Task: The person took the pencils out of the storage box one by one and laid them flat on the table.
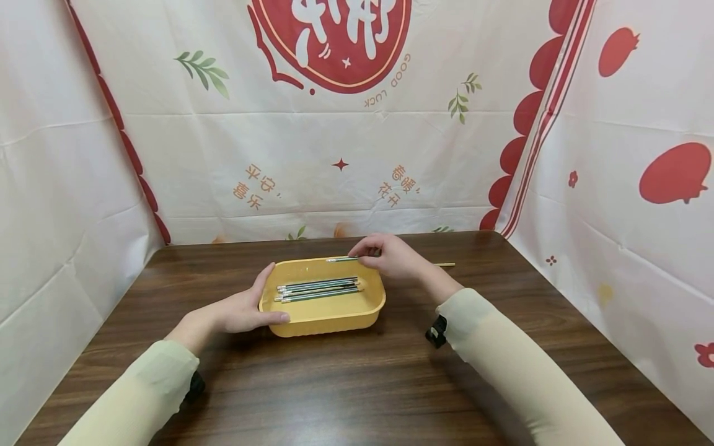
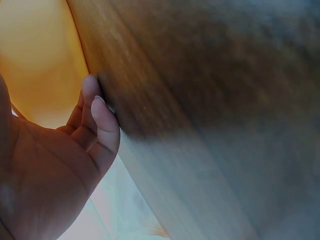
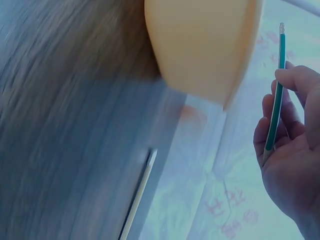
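A yellow plastic basket [image 1: 329, 326] stands on the table, holding several green-striped pencils [image 1: 319, 289] that lie side by side. My left hand [image 1: 237, 311] grips its left end, thumb at the near rim and fingers along the outer side. Over the basket's back right corner, my right hand [image 1: 393, 255] pinches one green pencil [image 3: 278, 102] between thumb and fingers. That pencil's eraser end points left in the head view. In the left wrist view, the fingers [image 2: 106, 122] lie close to the basket's wall.
To the right of the basket, partly behind the right forearm, a light wooden-coloured stick [image 1: 444, 264] lies on the dark wooden table [image 1: 312, 396]. Printed white cloth [image 1: 334, 204] hangs along the table's back and sides.
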`<state>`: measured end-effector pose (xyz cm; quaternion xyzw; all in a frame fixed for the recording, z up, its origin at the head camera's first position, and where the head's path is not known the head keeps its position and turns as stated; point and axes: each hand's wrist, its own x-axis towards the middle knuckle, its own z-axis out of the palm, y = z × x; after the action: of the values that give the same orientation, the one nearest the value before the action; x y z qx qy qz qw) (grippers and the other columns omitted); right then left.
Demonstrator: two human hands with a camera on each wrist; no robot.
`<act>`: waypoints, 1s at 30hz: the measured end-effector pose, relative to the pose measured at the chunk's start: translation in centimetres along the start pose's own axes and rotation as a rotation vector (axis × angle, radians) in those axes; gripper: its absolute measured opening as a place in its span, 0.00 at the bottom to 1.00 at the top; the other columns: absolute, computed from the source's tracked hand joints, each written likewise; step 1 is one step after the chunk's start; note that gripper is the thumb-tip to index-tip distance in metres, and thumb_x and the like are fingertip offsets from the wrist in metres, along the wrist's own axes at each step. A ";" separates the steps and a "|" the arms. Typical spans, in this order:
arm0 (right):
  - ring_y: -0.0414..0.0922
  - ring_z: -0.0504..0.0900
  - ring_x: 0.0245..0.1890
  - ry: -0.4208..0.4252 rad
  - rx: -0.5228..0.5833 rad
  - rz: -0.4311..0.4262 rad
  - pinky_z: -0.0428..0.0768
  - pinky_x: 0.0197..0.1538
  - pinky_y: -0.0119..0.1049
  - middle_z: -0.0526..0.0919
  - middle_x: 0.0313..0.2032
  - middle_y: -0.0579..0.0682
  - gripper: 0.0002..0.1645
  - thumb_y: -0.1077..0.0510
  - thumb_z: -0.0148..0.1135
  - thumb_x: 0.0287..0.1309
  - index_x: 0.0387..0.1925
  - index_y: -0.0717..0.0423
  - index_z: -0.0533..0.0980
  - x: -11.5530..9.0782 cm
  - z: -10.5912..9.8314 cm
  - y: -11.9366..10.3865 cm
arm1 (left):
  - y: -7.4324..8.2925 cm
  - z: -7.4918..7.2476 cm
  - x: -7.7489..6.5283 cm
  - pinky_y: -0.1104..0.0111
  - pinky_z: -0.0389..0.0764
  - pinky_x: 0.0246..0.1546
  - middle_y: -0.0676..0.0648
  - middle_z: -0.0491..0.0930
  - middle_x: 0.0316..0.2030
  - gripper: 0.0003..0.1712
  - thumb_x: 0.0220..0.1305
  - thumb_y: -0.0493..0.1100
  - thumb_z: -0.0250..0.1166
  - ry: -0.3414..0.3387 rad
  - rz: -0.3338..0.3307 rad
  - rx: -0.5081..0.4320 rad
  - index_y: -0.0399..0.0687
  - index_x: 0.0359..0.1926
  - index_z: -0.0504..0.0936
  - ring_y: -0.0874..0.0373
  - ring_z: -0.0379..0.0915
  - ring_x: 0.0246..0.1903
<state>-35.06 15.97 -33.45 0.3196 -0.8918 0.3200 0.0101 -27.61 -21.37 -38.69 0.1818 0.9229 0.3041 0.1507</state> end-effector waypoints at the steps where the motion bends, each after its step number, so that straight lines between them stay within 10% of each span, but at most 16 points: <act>1: 0.44 0.80 0.42 0.007 0.002 0.009 0.81 0.48 0.39 0.89 0.48 0.46 0.13 0.59 0.67 0.76 0.54 0.45 0.90 -0.2 -0.3 0.3 | 0.0 0.0 0.0 0.37 0.65 0.78 0.23 0.58 0.81 0.79 0.67 0.74 0.71 0.000 0.000 0.000 0.52 0.88 0.21 0.33 0.68 0.76; 30: 0.47 0.77 0.44 0.079 -0.020 0.218 0.78 0.46 0.37 0.88 0.47 0.55 0.15 0.64 0.66 0.75 0.57 0.56 0.89 -4.7 -5.4 9.9 | 0.0 0.1 0.1 0.37 0.65 0.78 0.24 0.58 0.81 0.79 0.68 0.73 0.72 -0.005 0.010 -0.012 0.52 0.88 0.20 0.34 0.67 0.77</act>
<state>-38.00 27.60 -35.79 0.2077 -0.9233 0.3227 0.0136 -27.63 -21.27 -38.77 0.1862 0.9197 0.3100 0.1526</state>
